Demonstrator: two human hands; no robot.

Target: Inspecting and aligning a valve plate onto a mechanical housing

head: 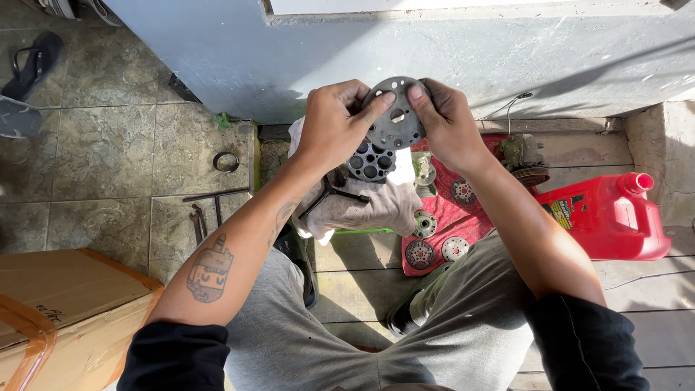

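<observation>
Setting: tiled floor (108, 145) meeting weathered wooden boards, at the foot of a pale grey wall (434, 51), in strong sun.

Item held: round dark metal plate (394, 119), pierced with several holes, raised at chest height above the lap. Left hand (333, 127) grips its left edge, thumb laid across the face; right hand (445, 123) pinches the right rim, thumb on top. Fingers of both hands closed on the plate.

Directly beneath: cylindrical multi-bore metal block (371, 161) resting on a soiled grey rag (362, 206).

Handling, by judgement: rigid, thin, moderately heavy for its size; likely oily, so slippery; edges and holes may be sharp. Best held by the rim, on opposite sides, as here.

Nearby: red cloth (441, 217) bearing small round discs; red plastic jug (615, 217); metal ring (226, 161); T-handled wrench (216, 199); cardboard box (58, 311); sandal (32, 61).
</observation>
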